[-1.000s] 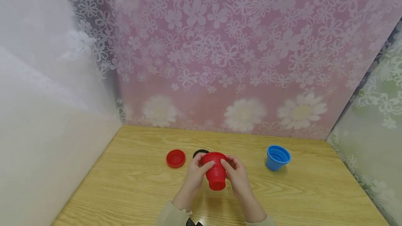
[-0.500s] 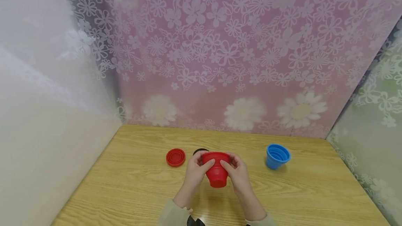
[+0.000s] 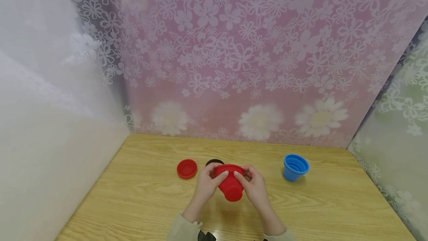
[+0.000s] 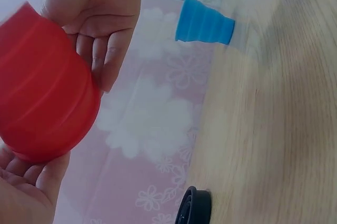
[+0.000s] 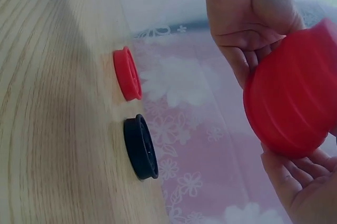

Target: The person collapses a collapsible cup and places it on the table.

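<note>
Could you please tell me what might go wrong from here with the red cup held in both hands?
The red cup might slip, as the left hand and right hand hold it tilted and clear of the table. Its stepped walls could fold inward if squeezed too hard. The black disc lies beyond the hands, partly hidden in the head view, so a forward move might knock it.

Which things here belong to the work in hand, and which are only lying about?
In the work:
Red, ribbed, rubbery-looking cup, tilted
Left hand and right hand, holding it

Apparently just lying about, untouched:
Blue, ribbed, rubbery-looking cup, upright
Round, flat, red rubbery-looking piece
Round, flat, black rubbery-looking piece
</note>
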`<state>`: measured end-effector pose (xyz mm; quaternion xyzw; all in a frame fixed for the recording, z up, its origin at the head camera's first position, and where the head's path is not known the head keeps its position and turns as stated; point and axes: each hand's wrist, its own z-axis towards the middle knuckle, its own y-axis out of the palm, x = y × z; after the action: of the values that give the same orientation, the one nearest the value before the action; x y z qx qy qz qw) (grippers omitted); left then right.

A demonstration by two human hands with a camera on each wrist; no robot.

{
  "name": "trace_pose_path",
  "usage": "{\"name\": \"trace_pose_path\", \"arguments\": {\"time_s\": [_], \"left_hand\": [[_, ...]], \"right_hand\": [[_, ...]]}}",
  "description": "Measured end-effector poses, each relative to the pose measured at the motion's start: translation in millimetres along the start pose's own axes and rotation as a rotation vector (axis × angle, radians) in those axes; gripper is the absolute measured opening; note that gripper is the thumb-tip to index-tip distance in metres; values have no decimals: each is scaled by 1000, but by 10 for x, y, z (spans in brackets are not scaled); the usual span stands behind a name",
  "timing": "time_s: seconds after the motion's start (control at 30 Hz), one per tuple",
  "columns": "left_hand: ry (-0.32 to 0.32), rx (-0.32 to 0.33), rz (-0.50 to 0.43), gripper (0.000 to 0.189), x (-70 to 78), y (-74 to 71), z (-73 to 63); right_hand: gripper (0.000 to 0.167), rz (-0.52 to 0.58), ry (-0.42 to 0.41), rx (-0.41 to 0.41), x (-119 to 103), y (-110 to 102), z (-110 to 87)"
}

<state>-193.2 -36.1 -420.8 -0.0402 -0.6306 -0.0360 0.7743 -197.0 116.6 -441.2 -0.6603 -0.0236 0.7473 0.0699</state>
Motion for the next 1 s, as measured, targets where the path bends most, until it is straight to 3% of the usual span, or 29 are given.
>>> {"name": "trace_pose_path", "arguments": {"time_s": [0.13, 0.33, 0.43, 0.87, 1.0], "left_hand": [[-6, -7, -17, 24, 1, -13, 4], [-43, -69, -158, 29, -14, -58, -2], [-42, -83, -176, 30, -27, -67, 1], [95, 4, 1, 23, -26, 10, -4], [86, 102, 49, 20, -27, 35, 16]], "right_hand": [[28, -26, -16, 6, -6, 10, 0], [28, -54, -17, 46, -33, -6, 17], [27, -44, -7, 54, -38, -13, 20], [27, -17, 13, 75, -26, 12, 14], [27, 89, 27, 18, -27, 6, 2]]}}
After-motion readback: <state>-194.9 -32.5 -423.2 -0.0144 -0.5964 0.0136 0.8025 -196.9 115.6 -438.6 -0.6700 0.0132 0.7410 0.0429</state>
